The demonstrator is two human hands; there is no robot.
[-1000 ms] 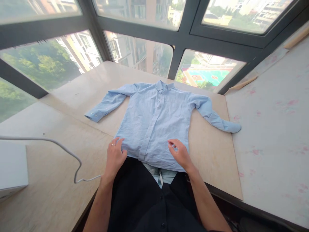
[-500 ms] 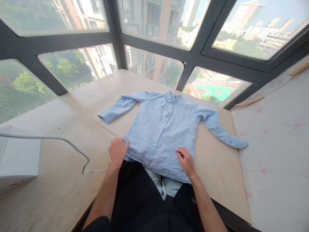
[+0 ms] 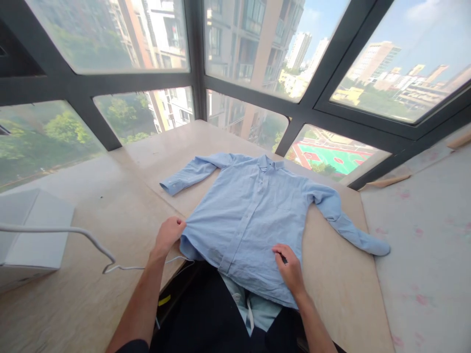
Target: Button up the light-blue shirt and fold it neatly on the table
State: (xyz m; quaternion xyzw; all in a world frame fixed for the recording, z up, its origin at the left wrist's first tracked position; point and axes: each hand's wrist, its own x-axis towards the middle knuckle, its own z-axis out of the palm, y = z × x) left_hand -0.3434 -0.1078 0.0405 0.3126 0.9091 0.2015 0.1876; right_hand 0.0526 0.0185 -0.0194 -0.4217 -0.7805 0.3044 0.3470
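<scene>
A light blue button-up shirt (image 3: 253,215) lies face up on a wooden table (image 3: 110,215), sleeves spread out to both sides, collar toward the windows. My left hand (image 3: 168,235) is closed on the shirt's lower left hem corner and lifts it slightly off the table. My right hand (image 3: 290,267) pinches the fabric near the lower right hem, fingers pressed together on the cloth. The bottom hem hangs over the table's near edge above my dark clothing.
A white box (image 3: 33,240) sits at the left with a white cable (image 3: 84,235) running across the table toward me. A pale sheet with pink marks (image 3: 423,245) covers the right side. Large windows (image 3: 257,63) stand behind the table.
The camera tilted up, showing more window. My left hand closed on the hem corner and pulled it up and left; my right hand went from spread fingers to a pinch on the fabric.
</scene>
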